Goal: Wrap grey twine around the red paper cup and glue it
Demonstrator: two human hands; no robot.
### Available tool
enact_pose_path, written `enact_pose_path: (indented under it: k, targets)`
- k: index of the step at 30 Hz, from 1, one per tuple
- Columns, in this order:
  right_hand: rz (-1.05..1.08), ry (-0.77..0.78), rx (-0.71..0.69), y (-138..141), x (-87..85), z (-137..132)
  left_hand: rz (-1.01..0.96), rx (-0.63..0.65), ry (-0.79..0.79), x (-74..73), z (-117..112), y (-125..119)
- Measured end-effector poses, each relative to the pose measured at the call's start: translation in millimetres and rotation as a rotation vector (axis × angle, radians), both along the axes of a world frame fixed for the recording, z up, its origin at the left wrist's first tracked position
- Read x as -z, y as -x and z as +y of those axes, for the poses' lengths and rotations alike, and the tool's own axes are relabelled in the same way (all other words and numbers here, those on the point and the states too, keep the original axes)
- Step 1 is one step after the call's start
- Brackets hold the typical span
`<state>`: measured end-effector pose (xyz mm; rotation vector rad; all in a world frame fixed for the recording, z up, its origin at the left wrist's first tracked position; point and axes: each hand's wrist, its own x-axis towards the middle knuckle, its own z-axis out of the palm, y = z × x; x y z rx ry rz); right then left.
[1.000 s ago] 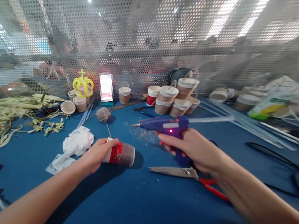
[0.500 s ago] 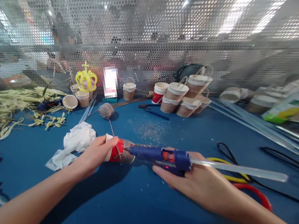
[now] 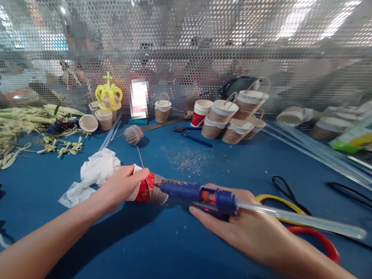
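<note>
My left hand (image 3: 123, 184) is closed around a red and white paper cup (image 3: 144, 190), which lies tilted on its side with its far end wrapped in grey-brown twine. From the cup a strand runs back to a ball of twine (image 3: 133, 135). A blue hot glue gun (image 3: 197, 193) is gripped in my right hand (image 3: 242, 219), its nozzle at the twine-wrapped part of the cup. I cannot tell whether the tip touches it. A long clear glue stick (image 3: 308, 221) sticks out of the gun's rear.
Twine-wrapped cups (image 3: 221, 111) are stacked at the back right, near blue pliers (image 3: 192, 136). Crumpled white cloth (image 3: 100, 167) lies left of the cup. Scissors with red and yellow handles (image 3: 319, 236) rest beside my right hand. Clear glue sticks (image 3: 327, 156) lie right, a phone (image 3: 139, 100) stands behind.
The view has shifted slightly. Both hands, the cup and the glue gun keep nearly the same positions relative to each other.
</note>
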<state>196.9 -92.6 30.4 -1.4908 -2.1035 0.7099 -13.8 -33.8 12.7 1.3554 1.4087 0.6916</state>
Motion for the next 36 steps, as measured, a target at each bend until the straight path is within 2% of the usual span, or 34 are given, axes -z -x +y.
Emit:
enact_pose_path:
  k: [12,19,25,36]
  targets:
    - [-0.139,-0.048,-0.035,4.5,-8.8,-3.6,-0.023,-0.010,0.030,0.8,2.3,-2.4]
    - [-0.127,-0.054,-0.060,3.2,-6.8,-4.3,-0.061,-0.031,0.024,3.1,3.3,-2.0]
    - [-0.147,-0.077,-0.144,1.3,-6.0,-4.4,-0.053,-0.033,0.027,1.7,3.9,-3.2]
    - [-0.147,-0.117,-0.128,1.7,-9.5,-3.7,-0.051,-0.013,0.018,1.4,2.1,-3.6]
